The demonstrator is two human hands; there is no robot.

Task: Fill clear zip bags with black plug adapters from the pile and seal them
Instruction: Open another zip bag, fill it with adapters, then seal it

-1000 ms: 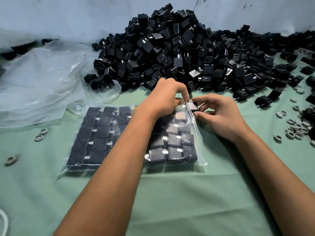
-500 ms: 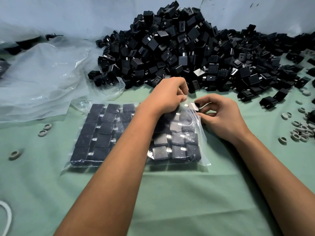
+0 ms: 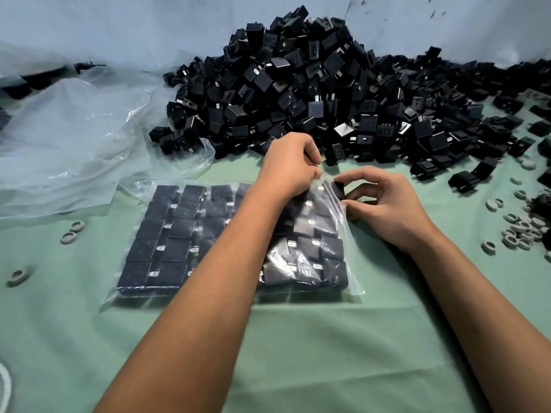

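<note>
**Head view: one adapter held at the mouth of a nearly full bag**

The right hand (image 3: pixel 387 204) pinches a single black square plug adapter (image 3: pixel 338 188) between thumb and fingertips, right at the open right edge of the clear plastic zip bag (image 3: pixel 232 239). Just to its left, the left hand (image 3: pixel 290 168) has its fingers curled down, pinching the bag's upper corner, with the forearm lying across the bag's middle.

Under and to the left of both hands the bag lies flat on the pale green cloth-covered table (image 3: pixel 298 353). Inside it the black adapters sit flat in tidy rows, five rows deep on the visible left part; the full count cannot be told because the forearm hides the middle columns.

Beyond the hands rises the large heap of loose black plug adapters (image 3: pixel 313 93), far too many to count, leaning against a pale blue-grey wall (image 3: pixel 119 22) and trailing off to the far right. Left of the left hand lies a crumpled sheet of clear plastic film (image 3: pixel 68 138).

Small grey-white rubber rings are scattered on the cloth: three lie left of the bag (image 3: pixel 73 231), and a loose cluster of a dozen or more sits right of the right hand (image 3: pixel 518 231). At the lower left edge a curve of white cord (image 3: pixel 4 386) just shows.
</note>
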